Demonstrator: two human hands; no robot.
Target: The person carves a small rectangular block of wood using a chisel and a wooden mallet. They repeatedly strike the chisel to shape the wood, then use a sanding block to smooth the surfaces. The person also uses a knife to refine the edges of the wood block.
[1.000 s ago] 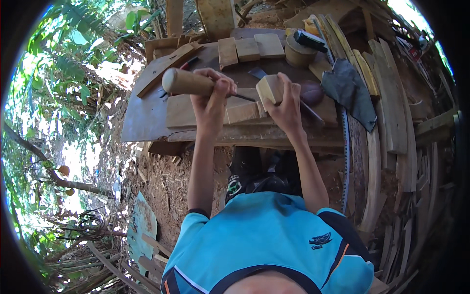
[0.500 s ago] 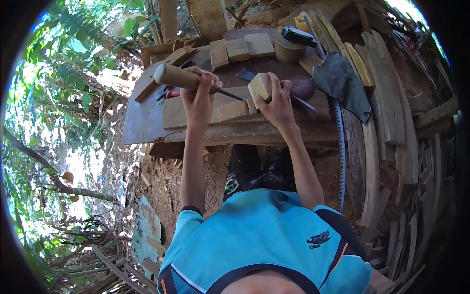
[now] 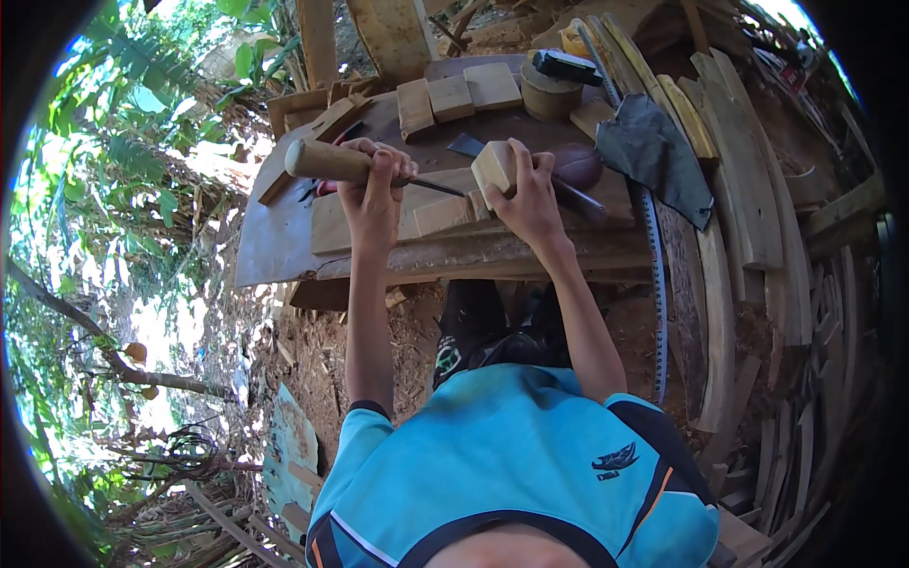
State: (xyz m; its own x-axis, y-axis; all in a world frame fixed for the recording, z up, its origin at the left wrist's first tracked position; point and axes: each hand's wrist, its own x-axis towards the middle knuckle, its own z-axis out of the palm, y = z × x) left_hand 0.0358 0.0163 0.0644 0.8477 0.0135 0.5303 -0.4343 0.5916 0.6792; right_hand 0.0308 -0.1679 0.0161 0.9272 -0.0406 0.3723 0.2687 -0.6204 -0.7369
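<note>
My left hand (image 3: 371,194) is closed round a chisel with a thick wooden handle (image 3: 322,162) and a thin dark metal shaft. Its shaft slants right and down, its tip close to a small wood piece (image 3: 443,217) lying on a flat board (image 3: 331,228). Gripped by the fingers of my right hand (image 3: 532,201) is a small pale wooden block (image 3: 494,168), tilted just above the board. A flat dark blade (image 3: 464,145) lies beyond this block. To the right of my right hand a dark metal shaft (image 3: 579,201) shows; my hand hides what lies between.
Several wood blocks (image 3: 451,98) line the far side of the worktable (image 3: 275,251). Beside them stands a round container (image 3: 549,95) with a dark object on top. A grey cloth (image 3: 655,156), a measuring tape (image 3: 660,312) and long planks (image 3: 748,189) lie to the right. Red-handled pliers (image 3: 325,187) lie left.
The view has shifted slightly, moving the table a little left in the picture. My left hand and the chisel handle sit slightly lower. Both hands keep their hold.
</note>
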